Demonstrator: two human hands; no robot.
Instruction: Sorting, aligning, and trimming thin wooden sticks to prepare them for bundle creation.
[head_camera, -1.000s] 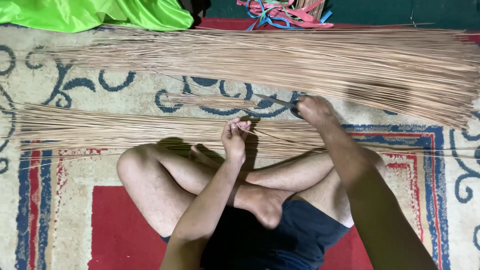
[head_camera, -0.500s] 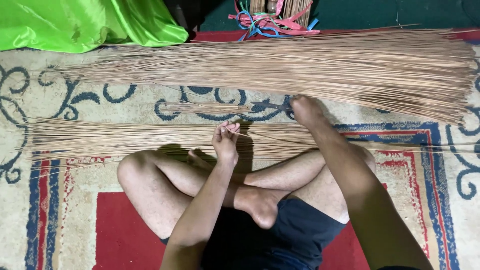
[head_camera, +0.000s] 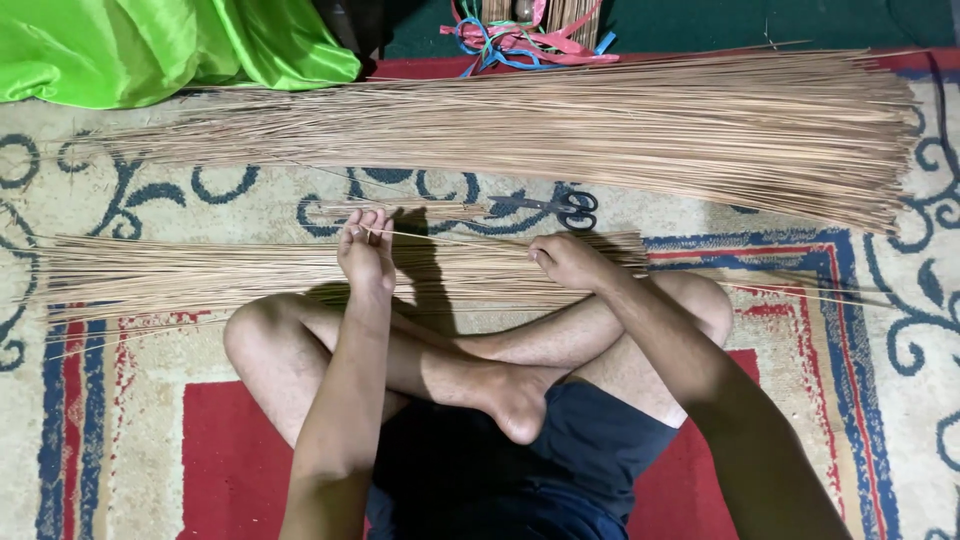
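I sit cross-legged on a patterned carpet. A flat row of thin brown sticks (head_camera: 200, 275) lies just beyond my knees. My left hand (head_camera: 366, 256) rests above this row and pinches one thin stick (head_camera: 450, 238) at the fingertips. The stick runs right to my right hand (head_camera: 566, 262), which is closed on its other end at the row's right part. Dark scissors (head_camera: 562, 208) lie on the carpet just beyond my right hand, untouched.
A much larger heap of long sticks (head_camera: 600, 130) stretches across the carpet farther away. A few short stick pieces (head_camera: 400, 209) lie between the two piles. Green shiny cloth (head_camera: 160, 45) sits at top left, and coloured ribbons (head_camera: 525, 40) at top centre.
My right hand has pulled back toward me from where the scissors lie, which are now uncovered. My left hand has shifted left, and a single stick is now stretched between both hands.
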